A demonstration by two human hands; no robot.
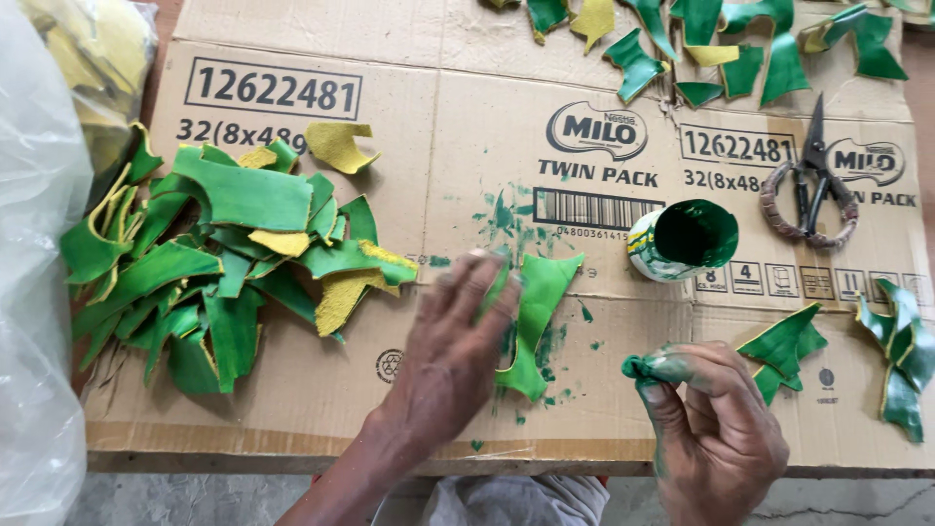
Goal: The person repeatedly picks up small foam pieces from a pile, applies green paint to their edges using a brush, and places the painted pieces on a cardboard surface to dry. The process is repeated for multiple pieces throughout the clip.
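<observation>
1. Near the middle of the flattened cardboard box (292, 390) that covers the bench, our left hand (453, 356) presses flat on a green leather piece (538, 317); the fingers (477, 292) are spread open and lie on it, not curled around it.
2. We judge this piece to be light, thin and floppy, so it will bend if we lift it by one tip. Its surface looks wet with green dye, so it is probably slippery and will stain. The best hold seems to be at the wider lower lobe or a dry edge.
3. Our right hand (716, 433) is closed around a small green dye-soaked rag (651, 367), pinched between thumb and fingertips. It is soft and wet.
4. Just far-right of the piece stands a small round dye can (682, 242), open, with green inside and a white and yellow wrapper.
5. At the left lies a heap of green and yellow scraps (224, 263), well apart from the hands. More pieces (701, 39) lie along the far edge, and a few (901, 351) at the right.
6. Scissors (810, 185) with wrapped handles rest far right.
7. The cardboard carries dark blue printing: framed number boxes far left and far right, an oval logo in the middle, a barcode beside the can, and a row of small square symbols.
8. A clear plastic bag (34, 292) stands at the left border.
</observation>
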